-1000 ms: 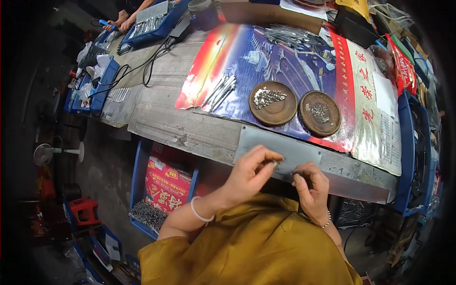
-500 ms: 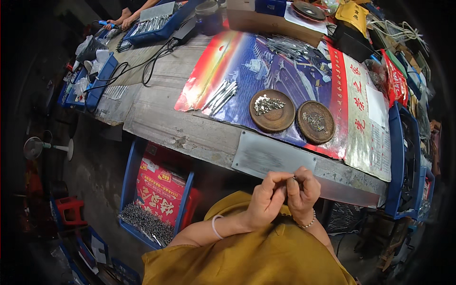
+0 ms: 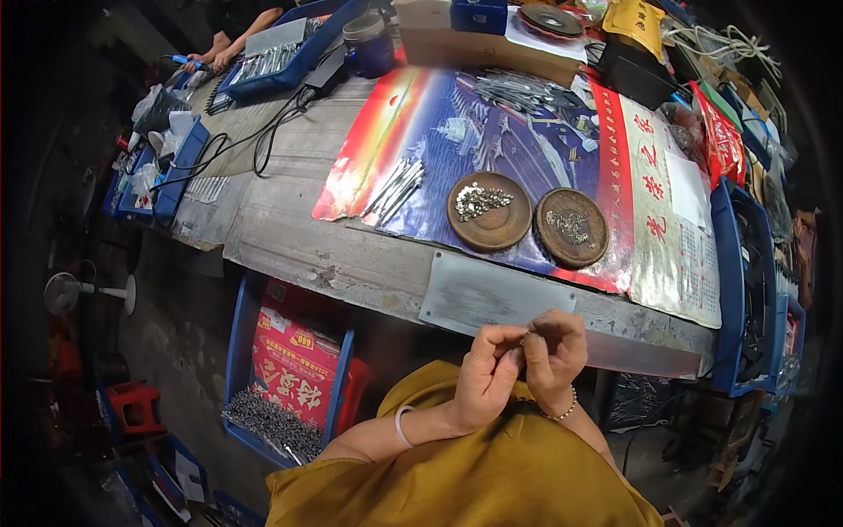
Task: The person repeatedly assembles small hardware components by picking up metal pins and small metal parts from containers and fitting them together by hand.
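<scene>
Meeting at the fingertips, the left hand (image 3: 488, 379) and right hand (image 3: 555, 358) seem to be at a fine fitting or adjusting step. Each grip looks pinched tight on one tiny piece (image 3: 525, 340), by the near right corner of the grey plate (image 3: 487, 292) on the counter (image 3: 290, 241). The next move, I'd say, calls for steady fingers. The tiny piece looks dark, mostly hidden; I can't tell its shape.

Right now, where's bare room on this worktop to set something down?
Left of the calendar poster, the worktop lies bare up to the black cable. The grey metal plate in front of the wooden dishes is free. It's crowded at the back, by the cardboard box.
</scene>
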The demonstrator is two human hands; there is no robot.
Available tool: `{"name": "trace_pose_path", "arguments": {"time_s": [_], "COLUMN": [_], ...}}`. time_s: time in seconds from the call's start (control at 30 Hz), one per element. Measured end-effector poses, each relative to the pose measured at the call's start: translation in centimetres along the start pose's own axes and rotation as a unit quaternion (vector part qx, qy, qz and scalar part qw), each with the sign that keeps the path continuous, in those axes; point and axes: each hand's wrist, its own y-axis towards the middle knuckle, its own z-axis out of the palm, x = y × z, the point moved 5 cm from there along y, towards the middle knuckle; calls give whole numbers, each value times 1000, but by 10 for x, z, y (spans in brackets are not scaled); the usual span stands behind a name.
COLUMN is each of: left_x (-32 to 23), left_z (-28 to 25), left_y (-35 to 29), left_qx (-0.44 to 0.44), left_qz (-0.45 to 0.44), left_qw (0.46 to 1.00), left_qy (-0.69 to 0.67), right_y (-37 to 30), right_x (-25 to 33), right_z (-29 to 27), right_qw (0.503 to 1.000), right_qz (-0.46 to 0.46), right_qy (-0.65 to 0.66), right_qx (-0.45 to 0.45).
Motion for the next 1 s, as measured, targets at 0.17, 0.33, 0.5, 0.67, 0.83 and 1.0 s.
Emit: {"name": "trace_pose_path", "arguments": {"time_s": [0.17, 0.33, 0.5, 0.67, 0.83, 1.0], "left_x": [1, 5, 9, 2, 8, 11], "left_z": [2, 2, -2, 1, 0, -1], "left_y": [0, 1, -3, 3, -3, -3], "left_qx": [23, 6, -2, -2, 2, -21], "left_qz": [-21, -20, -30, -33, -23, -13], "left_qw": [999, 999, 999, 999, 1000, 999], "left_qy": [24, 38, -12, -9, 12, 33], "right_y": [-5, -7, -6, 3, -6, -11], "right_x": [-1, -4, -5, -5, -9, -8], "right_z": [4, 6, 1, 1, 6, 5], "right_qw": [984, 984, 999, 990, 986, 989], "right_qz": [-172, -178, -23, 69, -137, -145], "right_qy": [46, -5, -24, 119, 91, -17], "right_qx": [10, 29, 17, 34, -11, 30]}}
